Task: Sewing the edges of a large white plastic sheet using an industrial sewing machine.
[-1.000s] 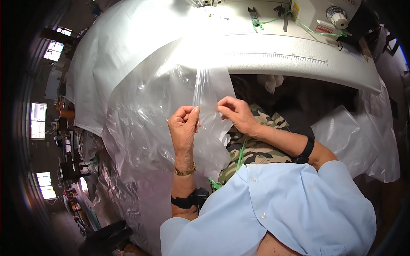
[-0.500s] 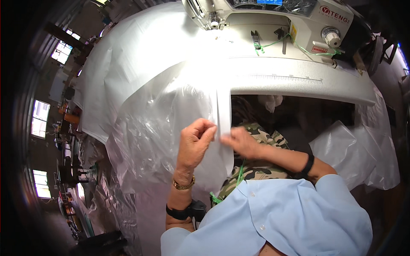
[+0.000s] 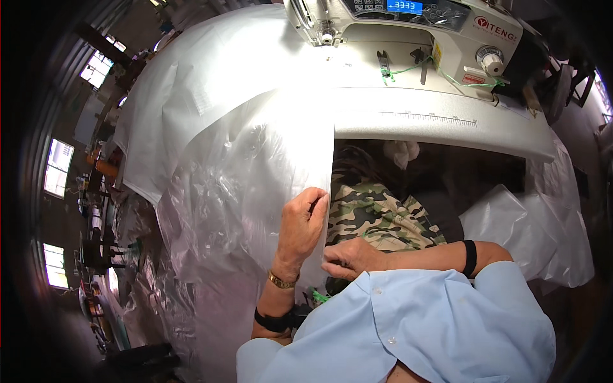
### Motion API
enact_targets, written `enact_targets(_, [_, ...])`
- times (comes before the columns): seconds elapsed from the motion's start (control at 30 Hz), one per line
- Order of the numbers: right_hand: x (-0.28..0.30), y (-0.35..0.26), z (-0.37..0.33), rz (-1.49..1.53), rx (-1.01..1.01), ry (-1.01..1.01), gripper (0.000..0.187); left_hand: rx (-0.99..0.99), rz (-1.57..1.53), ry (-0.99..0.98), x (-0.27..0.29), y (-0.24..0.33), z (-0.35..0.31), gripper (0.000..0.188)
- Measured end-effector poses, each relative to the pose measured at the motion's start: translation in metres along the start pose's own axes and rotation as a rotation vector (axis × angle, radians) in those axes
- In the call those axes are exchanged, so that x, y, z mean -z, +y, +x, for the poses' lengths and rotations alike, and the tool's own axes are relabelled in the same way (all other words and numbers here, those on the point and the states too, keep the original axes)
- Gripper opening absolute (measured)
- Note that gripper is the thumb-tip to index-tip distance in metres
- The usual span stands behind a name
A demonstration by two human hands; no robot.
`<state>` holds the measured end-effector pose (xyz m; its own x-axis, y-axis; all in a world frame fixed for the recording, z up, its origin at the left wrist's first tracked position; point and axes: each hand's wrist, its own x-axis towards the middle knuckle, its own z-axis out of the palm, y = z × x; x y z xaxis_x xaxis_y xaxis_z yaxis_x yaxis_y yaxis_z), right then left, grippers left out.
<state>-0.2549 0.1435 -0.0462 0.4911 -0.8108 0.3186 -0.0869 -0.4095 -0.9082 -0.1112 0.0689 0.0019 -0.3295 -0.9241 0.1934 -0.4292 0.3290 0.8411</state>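
Note:
A broad sheet of white, partly see-through plastic hangs from the sewing table, its straight right edge running down toward my lap. My left hand is closed in a pinch on that edge, thumb and fingers together. Lower along the same edge, close to my shirt, my right hand has its fingers curled, the tips at the sheet's border. Behind the hands the sheet hides part of my camouflage-patterned trousers.
A white sewing machine with a lit display stands at the far side of its table. Thread snips and green thread lie beside its needle area. More clear plastic hangs at the right; white sheeting covers the far left.
The sheet's folded-over strip now lies along a straight edge, uncovering more trousers. My right hand has moved down toward my shirt; my left hand has shifted slightly down and right.

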Motion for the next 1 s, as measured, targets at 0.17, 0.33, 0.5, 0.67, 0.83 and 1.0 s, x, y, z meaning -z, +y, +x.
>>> enact_targets(0.17, [-0.007, 0.010, 0.009, -0.239, 0.220, -0.018, 0.018, 0.051, 0.041, 0.044, 0.003, 0.007, -0.011, 0.016])
enact_targets(0.33, [0.029, 0.014, 0.030, -0.143, 0.157, -0.087, 0.019, 0.046, 0.134, 0.187, 0.004, 0.009, -0.020, 0.010])
enact_targets(0.5, [0.100, 0.019, 0.074, -0.557, 0.316, 0.411, 0.016, -0.110, 0.255, 0.267, 0.003, 0.018, -0.025, 0.010])
enact_targets(0.67, [0.151, 0.046, 0.123, -0.968, 0.257, 0.363, 0.039, -0.195, 0.401, 0.262, 0.001, 0.034, -0.029, 0.029])
enact_targets(0.83, [0.170, 0.056, 0.160, -1.081, 0.246, 0.261, 0.043, -0.245, 0.476, 0.169, 0.006, 0.037, -0.035, 0.049])
enact_targets(1.0, [0.197, 0.075, 0.194, -1.060, 0.276, 0.148, 0.040, -0.296, 0.488, 0.104, 0.013, 0.034, -0.034, 0.048])
